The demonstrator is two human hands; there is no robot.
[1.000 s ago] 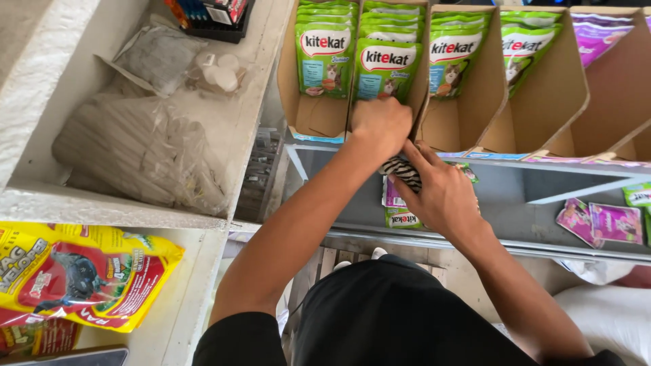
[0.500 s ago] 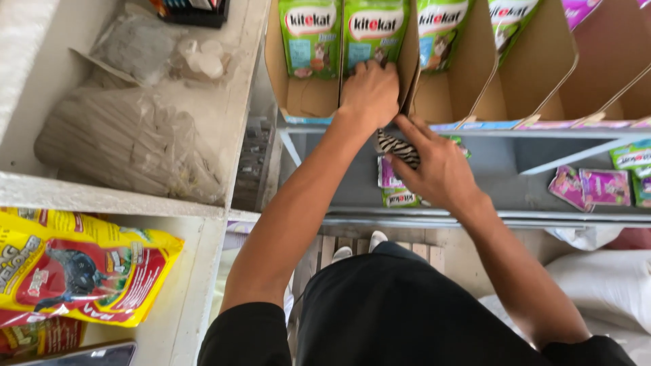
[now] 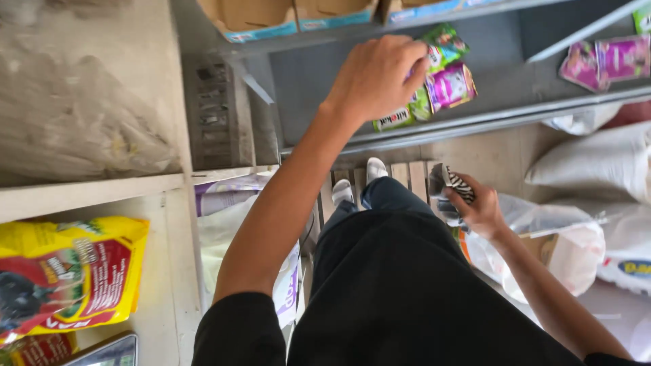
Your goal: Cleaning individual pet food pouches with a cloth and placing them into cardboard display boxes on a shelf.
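1. We are closing our left hand [image 3: 376,78] over the pouches [image 3: 434,88] on the grey shelf [image 3: 502,102] at twelve o'clock.
2. Our right hand [image 3: 478,207] is gripping a striped cloth [image 3: 454,190] at three o'clock.
3. Lifting probably calls for a firm pinch.

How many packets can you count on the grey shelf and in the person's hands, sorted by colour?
Green pouches: 3, one cut off at the picture's edge
Purple-pink pouches: 3
Black-and-white striped packet, in the right hand: 1
Total: 7
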